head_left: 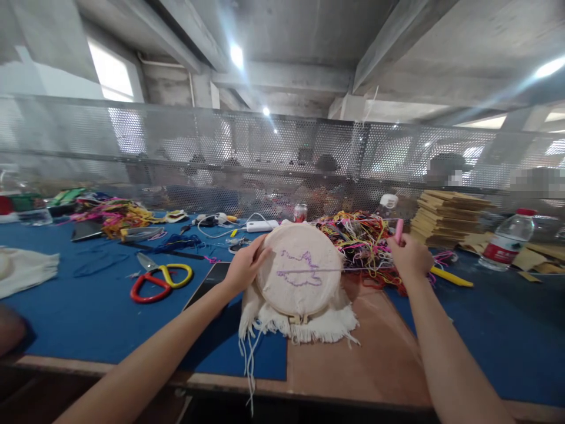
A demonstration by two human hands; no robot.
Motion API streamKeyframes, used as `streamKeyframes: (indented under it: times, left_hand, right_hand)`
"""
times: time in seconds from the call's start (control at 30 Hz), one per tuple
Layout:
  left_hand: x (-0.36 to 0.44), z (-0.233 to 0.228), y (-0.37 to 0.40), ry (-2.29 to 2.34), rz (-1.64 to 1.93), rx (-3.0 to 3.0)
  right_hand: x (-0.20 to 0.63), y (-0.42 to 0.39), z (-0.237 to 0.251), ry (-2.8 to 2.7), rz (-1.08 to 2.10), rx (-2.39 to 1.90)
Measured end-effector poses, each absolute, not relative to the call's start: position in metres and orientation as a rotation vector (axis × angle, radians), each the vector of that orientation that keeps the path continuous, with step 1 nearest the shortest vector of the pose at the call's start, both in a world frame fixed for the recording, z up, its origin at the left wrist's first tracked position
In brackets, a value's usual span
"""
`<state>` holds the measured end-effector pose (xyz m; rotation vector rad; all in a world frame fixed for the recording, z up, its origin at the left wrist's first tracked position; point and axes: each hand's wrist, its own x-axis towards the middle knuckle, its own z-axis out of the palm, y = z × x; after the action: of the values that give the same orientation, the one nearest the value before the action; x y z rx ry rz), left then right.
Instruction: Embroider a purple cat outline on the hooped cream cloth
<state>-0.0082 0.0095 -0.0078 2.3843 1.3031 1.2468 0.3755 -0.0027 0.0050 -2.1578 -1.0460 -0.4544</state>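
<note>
Red-and-yellow scissors on blue mat; tangled coloured threads, stacked cardboard, water bottle, soda can behind.

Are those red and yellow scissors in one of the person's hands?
No. The scissors lie on the blue table, while the left hand grips the embroidery hoop and the right hand holds a pink tool.

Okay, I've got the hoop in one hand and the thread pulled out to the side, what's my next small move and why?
Probably bring the right hand back toward the embroidery hoop for the next stitch. The purple thread runs taut from the purple outline to that hand, which grips a pink tool, so the pull looks complete. The left hand already steadies the hoop's rim.
</note>
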Motion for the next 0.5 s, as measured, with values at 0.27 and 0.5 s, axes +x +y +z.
streamKeyframes:
  times: [0.27, 0.5]
  left_hand:
    - [-0.008, -0.011, 0.012, 1.328, 1.238, 2.393]
    - [-0.009, -0.011, 0.012, 1.348, 1.207, 2.398]
  right_hand:
    - [0.424, -0.009, -0.018, -0.487, -0.341, -1.922]
    - [0.448, 0.008, -0.021, -0.228, -0.18, -1.554]
